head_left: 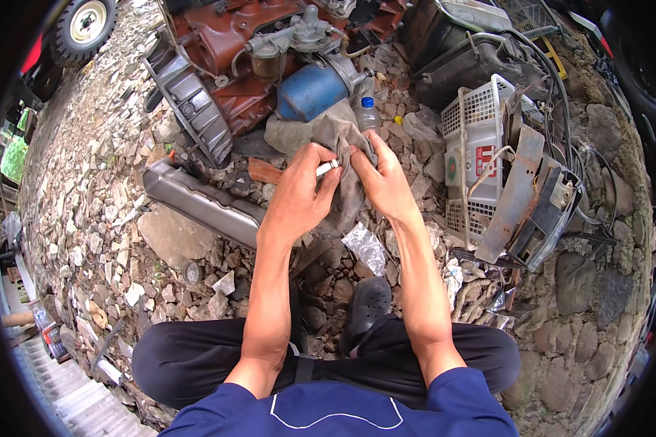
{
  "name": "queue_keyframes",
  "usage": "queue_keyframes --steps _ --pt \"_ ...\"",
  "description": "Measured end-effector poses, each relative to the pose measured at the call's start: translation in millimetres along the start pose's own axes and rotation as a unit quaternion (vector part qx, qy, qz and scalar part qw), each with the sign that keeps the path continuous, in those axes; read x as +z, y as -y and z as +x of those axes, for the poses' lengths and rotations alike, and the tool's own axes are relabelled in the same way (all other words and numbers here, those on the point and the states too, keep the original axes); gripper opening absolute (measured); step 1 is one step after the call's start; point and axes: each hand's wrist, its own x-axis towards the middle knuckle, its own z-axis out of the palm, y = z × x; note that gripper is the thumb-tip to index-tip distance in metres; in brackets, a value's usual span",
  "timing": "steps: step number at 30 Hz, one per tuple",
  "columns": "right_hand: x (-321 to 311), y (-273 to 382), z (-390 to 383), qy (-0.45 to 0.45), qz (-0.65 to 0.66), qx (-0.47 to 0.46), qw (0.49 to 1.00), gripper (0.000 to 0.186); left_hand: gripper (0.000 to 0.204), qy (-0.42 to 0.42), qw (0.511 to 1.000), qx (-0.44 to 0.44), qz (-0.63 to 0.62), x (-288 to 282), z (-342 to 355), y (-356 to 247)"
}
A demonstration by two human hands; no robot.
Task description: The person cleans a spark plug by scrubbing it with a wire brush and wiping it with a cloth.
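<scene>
Between the thumb and fingers of my left hand (299, 193) is a small white cylindrical part (326, 168), with much of it hidden by the fingers. My right hand (380, 178) grips a grey-brown rag (348, 191), which hangs down between both hands and touches the left one. Just beyond them lies a blue canister (313, 93) against a rust-red engine block (229, 36). A clear plastic bottle with a blue cap (367, 113) stands right behind my right hand.
Left of my hands, a ribbed metal cover (189, 102) leans on the engine and a long metal pan (197, 197) lies on the stones. To the right stand a white plastic crate (481, 135) and rusty metal plates (514, 193). Loose rubble (109, 218) covers the ground.
</scene>
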Motion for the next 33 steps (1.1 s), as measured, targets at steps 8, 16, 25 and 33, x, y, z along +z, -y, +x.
queue_keyframes --steps 8,16,25,33 --pt "1 -4 0 -0.044 -0.045 -0.081 0.995 0.026 0.018 -0.023 0.994 -0.075 -0.078 4 4 -5" --pt "2 -1 1 -0.057 -0.086 -0.063 0.993 0.025 0.018 0.059 0.991 -0.102 -0.059 -4 4 -15" --pt "13 3 0 -0.038 -0.042 -0.109 0.992 0.031 0.020 -0.011 0.999 0.005 -0.053 -1 0 7" --pt "17 1 7 -0.082 -0.173 -0.041 0.981 0.035 0.018 0.025 0.997 -0.076 -0.021 5 -5 8"
